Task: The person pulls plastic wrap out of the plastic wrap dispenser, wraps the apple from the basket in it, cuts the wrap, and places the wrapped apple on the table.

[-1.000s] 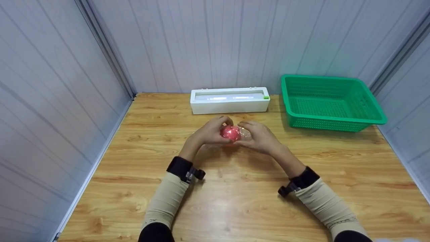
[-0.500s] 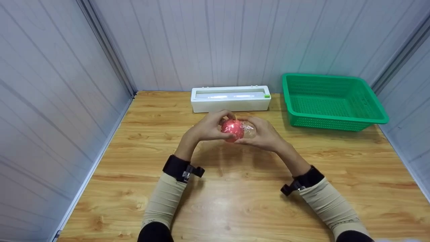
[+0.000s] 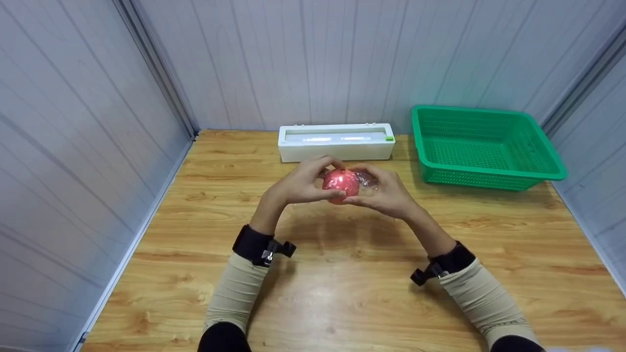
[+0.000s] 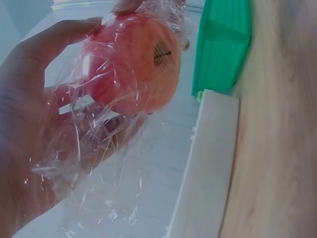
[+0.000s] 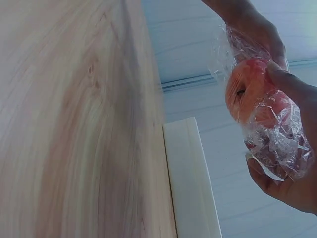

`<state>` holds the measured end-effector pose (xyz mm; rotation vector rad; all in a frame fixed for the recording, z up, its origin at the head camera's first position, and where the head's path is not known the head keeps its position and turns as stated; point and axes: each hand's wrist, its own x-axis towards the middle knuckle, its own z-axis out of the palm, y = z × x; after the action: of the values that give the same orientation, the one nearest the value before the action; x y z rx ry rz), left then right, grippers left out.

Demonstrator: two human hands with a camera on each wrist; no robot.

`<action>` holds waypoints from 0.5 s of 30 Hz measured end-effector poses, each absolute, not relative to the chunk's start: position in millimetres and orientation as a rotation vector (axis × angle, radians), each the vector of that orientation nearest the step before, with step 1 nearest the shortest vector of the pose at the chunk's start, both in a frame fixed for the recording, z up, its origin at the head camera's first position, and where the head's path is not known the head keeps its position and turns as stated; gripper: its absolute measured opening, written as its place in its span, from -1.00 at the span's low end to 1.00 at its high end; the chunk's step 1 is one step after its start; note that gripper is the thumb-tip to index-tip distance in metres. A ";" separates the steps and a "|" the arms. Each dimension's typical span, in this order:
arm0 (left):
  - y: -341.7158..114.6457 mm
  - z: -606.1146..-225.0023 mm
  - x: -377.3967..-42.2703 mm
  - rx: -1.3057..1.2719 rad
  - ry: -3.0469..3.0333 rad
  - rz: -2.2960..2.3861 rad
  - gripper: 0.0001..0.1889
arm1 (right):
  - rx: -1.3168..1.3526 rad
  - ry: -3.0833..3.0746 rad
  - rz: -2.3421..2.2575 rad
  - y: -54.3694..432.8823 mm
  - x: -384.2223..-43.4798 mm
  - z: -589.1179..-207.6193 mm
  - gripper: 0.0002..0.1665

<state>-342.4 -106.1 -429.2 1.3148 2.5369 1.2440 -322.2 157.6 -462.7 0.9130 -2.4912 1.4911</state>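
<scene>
A red apple (image 3: 341, 185) is held above the table between both hands, with clear plastic film (image 5: 282, 144) around it. My left hand (image 3: 304, 183) grips it from the left, thumb in front and fingers behind. From the right, my right hand (image 3: 386, 193) holds the apple and the bunched film beside it. In the left wrist view the stem end of the apple (image 4: 133, 64) shows through the film, and loose film (image 4: 104, 153) spreads over the left palm. Some fingertips are hidden behind the apple.
A long white box (image 3: 337, 154) with a clear window and a green tab stands on the wooden table (image 3: 323, 293) by the back wall (image 3: 293, 63). To its right is a green plastic basket (image 3: 489, 180). Walls rise on both sides.
Both hands have raised the apple off the table and moved it slightly up the head view. More of the apple shows now, and film is gathered in the right hand.
</scene>
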 end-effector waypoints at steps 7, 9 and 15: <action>-109.9 -415.9 -326.7 1.297 2.761 0.985 -0.13 | 0.856 -2.483 1.648 161.5 -322.0 -460.4 -0.26; -108.6 -412.0 -321.3 1.300 2.841 0.898 -0.09 | 0.823 -2.493 1.678 162.3 -322.5 -459.7 -0.29; -102.7 -403.4 -311.1 1.319 2.952 0.691 -0.15 | 0.762 -2.538 1.722 162.2 -322.2 -457.0 -0.30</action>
<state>-311.1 -102.7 -403.4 1.3191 2.9523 0.6905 -322.2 162.2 -457.0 0.7623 -2.5382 1.7216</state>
